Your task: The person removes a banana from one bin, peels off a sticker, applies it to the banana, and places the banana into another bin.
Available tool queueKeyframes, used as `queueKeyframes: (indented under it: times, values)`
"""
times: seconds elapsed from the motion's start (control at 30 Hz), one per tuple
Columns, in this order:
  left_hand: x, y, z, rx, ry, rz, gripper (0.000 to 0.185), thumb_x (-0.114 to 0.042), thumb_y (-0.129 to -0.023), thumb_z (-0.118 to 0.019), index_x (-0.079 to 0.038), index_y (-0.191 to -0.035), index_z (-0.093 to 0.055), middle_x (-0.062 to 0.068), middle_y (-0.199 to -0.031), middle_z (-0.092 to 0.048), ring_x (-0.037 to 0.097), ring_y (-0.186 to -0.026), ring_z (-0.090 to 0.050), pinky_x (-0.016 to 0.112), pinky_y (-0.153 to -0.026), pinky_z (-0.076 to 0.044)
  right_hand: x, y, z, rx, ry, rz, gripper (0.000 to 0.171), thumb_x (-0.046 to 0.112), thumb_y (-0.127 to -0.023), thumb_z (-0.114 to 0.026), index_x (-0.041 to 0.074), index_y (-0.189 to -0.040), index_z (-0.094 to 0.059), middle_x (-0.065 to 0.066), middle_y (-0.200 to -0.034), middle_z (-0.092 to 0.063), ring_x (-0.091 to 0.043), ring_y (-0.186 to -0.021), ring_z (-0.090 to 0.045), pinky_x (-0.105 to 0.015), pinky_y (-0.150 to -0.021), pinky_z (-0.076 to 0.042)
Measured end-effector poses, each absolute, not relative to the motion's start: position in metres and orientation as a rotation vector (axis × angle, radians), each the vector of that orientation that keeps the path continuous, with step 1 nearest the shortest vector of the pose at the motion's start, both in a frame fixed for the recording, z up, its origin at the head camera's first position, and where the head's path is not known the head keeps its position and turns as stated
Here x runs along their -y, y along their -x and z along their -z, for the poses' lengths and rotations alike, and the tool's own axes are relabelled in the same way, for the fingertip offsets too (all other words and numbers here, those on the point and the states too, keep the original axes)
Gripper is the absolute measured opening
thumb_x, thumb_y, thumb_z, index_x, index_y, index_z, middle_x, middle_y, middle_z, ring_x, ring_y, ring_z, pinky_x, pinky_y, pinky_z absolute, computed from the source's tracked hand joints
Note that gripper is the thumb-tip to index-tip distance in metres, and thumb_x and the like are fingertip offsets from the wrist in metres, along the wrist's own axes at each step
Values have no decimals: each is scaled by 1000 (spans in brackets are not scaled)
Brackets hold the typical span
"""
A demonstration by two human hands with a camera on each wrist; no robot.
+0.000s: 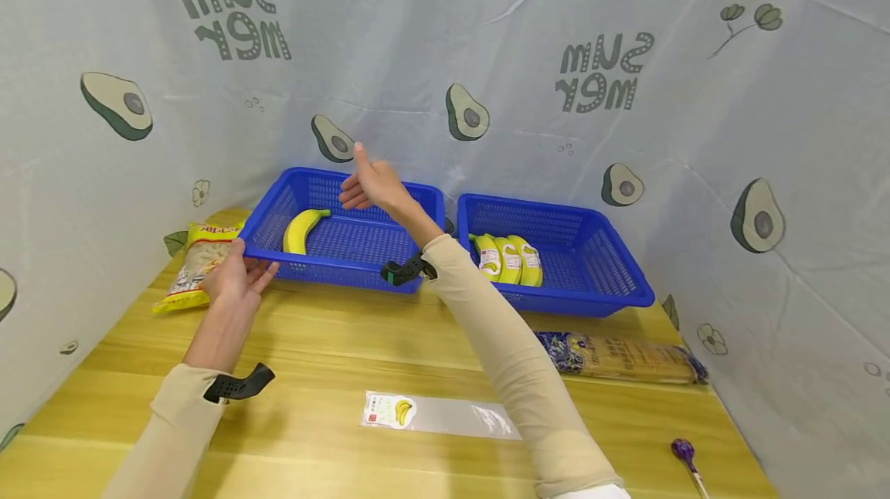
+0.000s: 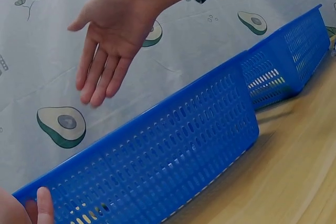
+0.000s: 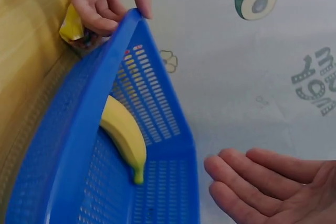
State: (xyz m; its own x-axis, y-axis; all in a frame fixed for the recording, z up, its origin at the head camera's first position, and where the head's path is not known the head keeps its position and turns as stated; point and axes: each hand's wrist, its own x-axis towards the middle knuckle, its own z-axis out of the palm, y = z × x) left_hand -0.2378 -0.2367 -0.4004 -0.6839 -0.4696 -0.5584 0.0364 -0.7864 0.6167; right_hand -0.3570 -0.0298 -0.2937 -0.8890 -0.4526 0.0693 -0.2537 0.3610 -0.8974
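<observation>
Our left hand [image 1: 239, 276] pinches near-left corner of left blue basket [image 1: 348, 252], thumb over rim. Our right hand [image 1: 371, 184] hovers above basket, fingers straight, holding nothing. Single banana [image 1: 300, 229] inside, below right hand.

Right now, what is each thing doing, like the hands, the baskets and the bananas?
left hand: grips the near left corner of the left basket.
right hand: open, held above the left basket, holding nothing.
left basket: on the table, one banana inside.
single banana: lying loose in the left basket.
right basket: on the table, holds a bunch.
banana bunch: lying in the right basket, stickers on.
clear bag: flat on the table.
</observation>
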Motion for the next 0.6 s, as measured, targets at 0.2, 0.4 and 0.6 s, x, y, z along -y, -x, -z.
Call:
queueKeyframes:
  times: [0.2,0.4,0.6]
  values:
    - [237,239,400,844,-1027,2492,36,-31,-107,-67,-16,-140,-63,3,-119,-68,16,-99,-68,30,-76,-67,56,356,302,-2327,629,1398,85,58,-117,-18,-6,-129,-73,-20,-118,-79,-30,-103,-78,-35,-90,-63]
    - [241,242,399,868,-1031,2486,42,-30,-108,-66,-15,-146,-59,4,-132,-66,18,-119,-66,32,-84,-65,94,346,322,-2189,658,1297,84,58,-117,-18,-8,-140,-65,-21,-131,-74,-32,-117,-74,-41,-107,-57]
    - [242,246,399,852,-1031,2500,40,-28,-108,-67,-17,-146,-60,3,-132,-68,19,-119,-68,33,-87,-65,124,335,341,-2211,649,1124,82,56,-117,-17,-8,-145,-61,-20,-137,-71,-31,-126,-70,-41,-112,-54]
